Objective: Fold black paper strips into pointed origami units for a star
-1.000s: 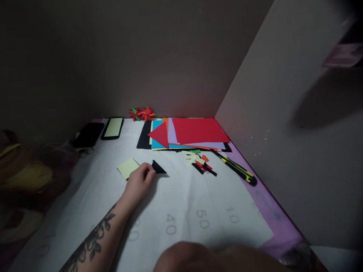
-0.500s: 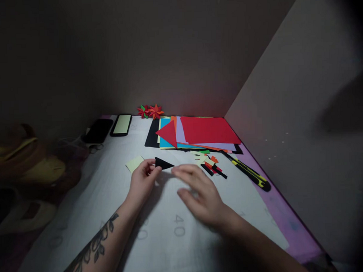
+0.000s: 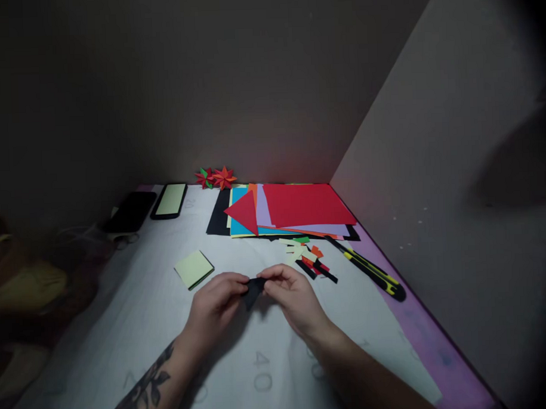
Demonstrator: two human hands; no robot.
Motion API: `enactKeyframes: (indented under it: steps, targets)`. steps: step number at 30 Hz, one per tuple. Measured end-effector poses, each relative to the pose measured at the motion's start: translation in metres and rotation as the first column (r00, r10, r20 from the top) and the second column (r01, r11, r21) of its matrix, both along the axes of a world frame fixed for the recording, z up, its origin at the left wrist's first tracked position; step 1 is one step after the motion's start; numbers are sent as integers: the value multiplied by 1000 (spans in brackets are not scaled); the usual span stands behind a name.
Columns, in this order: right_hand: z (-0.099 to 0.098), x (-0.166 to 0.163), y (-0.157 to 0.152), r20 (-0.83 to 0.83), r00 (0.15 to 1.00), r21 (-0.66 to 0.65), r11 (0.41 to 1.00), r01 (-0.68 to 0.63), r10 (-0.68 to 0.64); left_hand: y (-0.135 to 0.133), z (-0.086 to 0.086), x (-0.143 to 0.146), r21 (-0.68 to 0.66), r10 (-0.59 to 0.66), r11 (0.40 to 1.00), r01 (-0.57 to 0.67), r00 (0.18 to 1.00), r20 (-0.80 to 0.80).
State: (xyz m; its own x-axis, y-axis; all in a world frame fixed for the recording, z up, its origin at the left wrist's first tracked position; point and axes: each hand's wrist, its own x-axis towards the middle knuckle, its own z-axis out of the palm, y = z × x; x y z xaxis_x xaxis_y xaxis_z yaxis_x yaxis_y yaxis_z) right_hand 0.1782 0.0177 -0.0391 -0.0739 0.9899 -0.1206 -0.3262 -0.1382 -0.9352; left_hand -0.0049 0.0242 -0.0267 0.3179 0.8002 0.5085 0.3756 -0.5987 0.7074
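A small piece of folded black paper (image 3: 254, 293) is pinched between both hands above the white sheet, one corner pointing down toward me. My left hand (image 3: 219, 302) closes on its left side, and my right hand (image 3: 294, 296) grips the right side with thumb and fingers. Left of the hands lies a short stack of pale yellow square paper (image 3: 194, 269), with a dark edge beneath. To the right are paper scraps (image 3: 308, 257) in pale yellow, green, orange, red and black.
Behind the hands lies a pile of coloured paper (image 3: 309, 204), a red triangle (image 3: 245, 212) on it. A black and yellow utility knife (image 3: 369, 270) rests at the right. Two folded paper stars (image 3: 224, 177) sit by the wall; a phone (image 3: 169, 201) and a dark flat object (image 3: 133, 211) lie far left.
My right hand has closed on the black paper, which has turned so a corner points down. Both hands have come nearer me, uncovering the pale yellow squares. The view has shifted slightly.
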Motion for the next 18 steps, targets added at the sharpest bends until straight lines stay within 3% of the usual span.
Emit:
enactKeyframes:
  steps: [5,12,15,18]
  targets:
    - [9,-2,-3,79,997,-14,1000,-12,13,0,-2,-1,54,3,999,2,996,-87]
    - [14,-2,-6,234,969,27,996,-85,76,1,-6,-2,66,11,998,-9,999,-31]
    - [12,-1,-5,221,971,68,992,-110,93,1,-8,-2,-1,27,1000,-27,1000,-6]
    - [9,-1,-4,271,960,133,985,-109,70,3,-7,0,-168,76,983,-72,997,21]
